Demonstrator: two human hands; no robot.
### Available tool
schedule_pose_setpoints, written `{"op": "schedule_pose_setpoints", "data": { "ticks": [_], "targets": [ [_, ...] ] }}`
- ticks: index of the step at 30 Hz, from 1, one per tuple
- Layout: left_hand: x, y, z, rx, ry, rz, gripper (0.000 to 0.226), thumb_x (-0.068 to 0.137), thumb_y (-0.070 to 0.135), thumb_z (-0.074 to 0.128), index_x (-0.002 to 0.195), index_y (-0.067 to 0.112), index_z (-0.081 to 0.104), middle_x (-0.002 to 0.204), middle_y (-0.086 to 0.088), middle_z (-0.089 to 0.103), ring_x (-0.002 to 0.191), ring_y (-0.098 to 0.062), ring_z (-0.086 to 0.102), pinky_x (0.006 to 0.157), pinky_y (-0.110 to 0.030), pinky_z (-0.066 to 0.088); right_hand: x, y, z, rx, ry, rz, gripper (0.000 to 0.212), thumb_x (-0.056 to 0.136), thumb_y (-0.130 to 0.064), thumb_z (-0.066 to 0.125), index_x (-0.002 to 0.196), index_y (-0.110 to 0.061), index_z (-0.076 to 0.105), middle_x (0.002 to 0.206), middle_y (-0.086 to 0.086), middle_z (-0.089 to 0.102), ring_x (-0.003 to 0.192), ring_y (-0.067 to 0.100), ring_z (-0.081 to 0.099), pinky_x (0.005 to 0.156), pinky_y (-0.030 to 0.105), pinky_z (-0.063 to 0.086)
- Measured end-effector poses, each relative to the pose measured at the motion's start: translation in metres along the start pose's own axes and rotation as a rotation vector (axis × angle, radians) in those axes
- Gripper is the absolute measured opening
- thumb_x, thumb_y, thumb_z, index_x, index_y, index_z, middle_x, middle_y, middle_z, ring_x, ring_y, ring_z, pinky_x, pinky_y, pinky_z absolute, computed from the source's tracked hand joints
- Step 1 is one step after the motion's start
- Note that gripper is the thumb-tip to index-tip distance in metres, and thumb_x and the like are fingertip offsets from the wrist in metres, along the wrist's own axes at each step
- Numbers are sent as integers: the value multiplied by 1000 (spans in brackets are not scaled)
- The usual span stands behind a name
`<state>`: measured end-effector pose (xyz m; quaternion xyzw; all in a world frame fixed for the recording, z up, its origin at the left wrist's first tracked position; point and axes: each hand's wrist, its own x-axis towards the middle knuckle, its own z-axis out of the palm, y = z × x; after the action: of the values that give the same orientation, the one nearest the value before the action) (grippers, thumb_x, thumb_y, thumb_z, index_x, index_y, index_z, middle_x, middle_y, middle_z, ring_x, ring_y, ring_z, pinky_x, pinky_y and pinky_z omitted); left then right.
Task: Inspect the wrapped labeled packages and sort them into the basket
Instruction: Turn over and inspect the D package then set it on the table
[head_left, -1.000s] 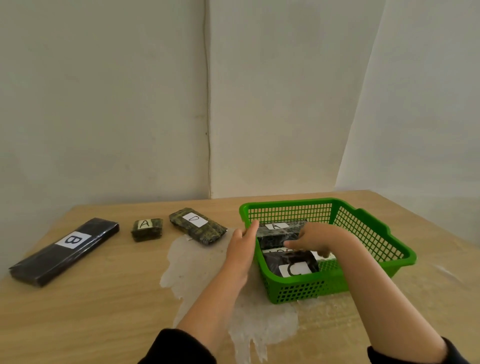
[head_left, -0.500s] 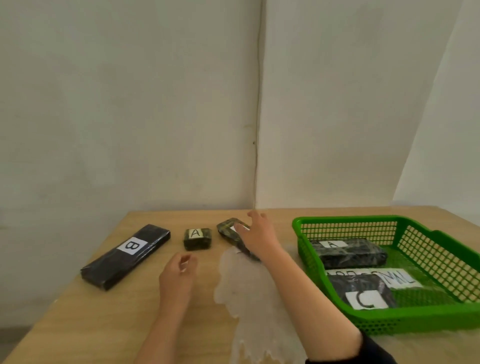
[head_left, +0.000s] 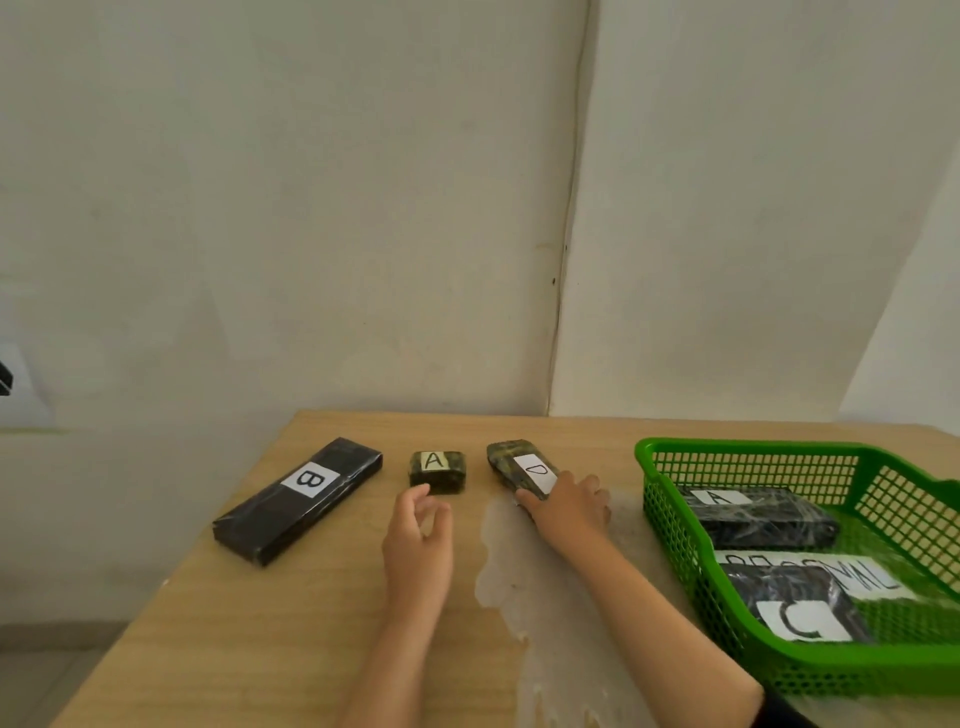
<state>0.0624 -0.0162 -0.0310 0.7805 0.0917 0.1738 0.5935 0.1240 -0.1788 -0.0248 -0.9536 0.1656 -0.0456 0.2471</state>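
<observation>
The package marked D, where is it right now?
The D package lies on the wooden table, between the small A package and the green basket, with the right hand on its near end.

Plain off-white walls (head_left: 311, 208) meet in a corner with a thin dark crack (head_left: 569, 234) running down it. The light wooden worktop (head_left: 260, 623) stands against them, a pale patch (head_left: 519, 561), perhaps worn finish, marking its surface. Greyish floor (head_left: 52, 665) shows lower left.
</observation>
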Motion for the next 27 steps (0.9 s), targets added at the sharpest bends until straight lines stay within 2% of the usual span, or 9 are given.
{"op": "schedule_pose_setpoints", "data": {
  "ticks": [4,6,9,12,14,16,18,22,27],
  "targets": [
    [-6,2,5,-91,32,-48,47,92,34,57,135,21,44,140,-1,48,125,-17,48,100,-32,40,-39,13,-1,210,21,-69,61,89,-59,47,128,-12,46,125,14,40,118,33,38,100,42,38],
    [-11,12,4,-323,-54,-133,55,89,40,61,137,23,41,137,-4,52,118,-22,56,99,-39,47,-58,20,-10,341,21,-151,62,88,-58,48,132,-15,44,121,7,39,116,28,41,97,37,41],
    [-17,19,-4,-745,-233,-161,71,77,52,64,138,26,38,128,-11,59,100,-34,69,80,-44,57,-83,30,-29,380,38,-350,68,82,-58,59,137,-22,42,118,-4,37,117,17,41,95,29,41],
    [-23,23,-14,-735,-305,-113,81,67,61,69,136,27,41,116,-11,68,91,-32,72,68,-43,58,-100,45,-35,290,72,-565,78,76,-55,68,141,-21,41,129,-4,36,123,7,30,106,29,35],
    [-28,25,-15,-609,-274,-106,65,74,43,75,130,22,50,107,-10,71,89,-31,72,62,-40,58,-105,54,-34,286,89,-633,79,74,-51,72,140,-18,44,135,-1,37,124,5,26,110,33,35],
    [-30,23,-14,-531,-250,-90,39,82,20,72,119,12,61,100,-12,73,91,-34,71,60,-37,59,-110,57,-31,312,133,-641,75,73,-47,75,137,-16,50,139,4,38,125,6,25,110,37,35],
    [-33,22,-17,-535,-271,-80,29,85,15,68,114,13,64,99,-12,74,94,-32,71,62,-38,60,-115,55,-32,395,218,-593,74,72,-41,77,136,-14,50,145,8,35,128,10,24,110,37,32],
    [-49,30,-29,-582,-350,-47,27,89,8,60,113,18,60,104,-9,74,95,-27,71,68,-40,60,-116,58,-42,626,174,-361,89,78,-37,73,149,-22,22,154,-5,19,141,12,20,111,30,23],
    [-61,26,-45,-473,-429,39,47,65,27,77,110,23,62,102,-6,74,97,-22,70,79,-37,56,-111,66,-45,914,-61,-273,63,80,-13,74,132,-28,43,118,-14,59,114,14,59,98,35,50]
  ]
}}
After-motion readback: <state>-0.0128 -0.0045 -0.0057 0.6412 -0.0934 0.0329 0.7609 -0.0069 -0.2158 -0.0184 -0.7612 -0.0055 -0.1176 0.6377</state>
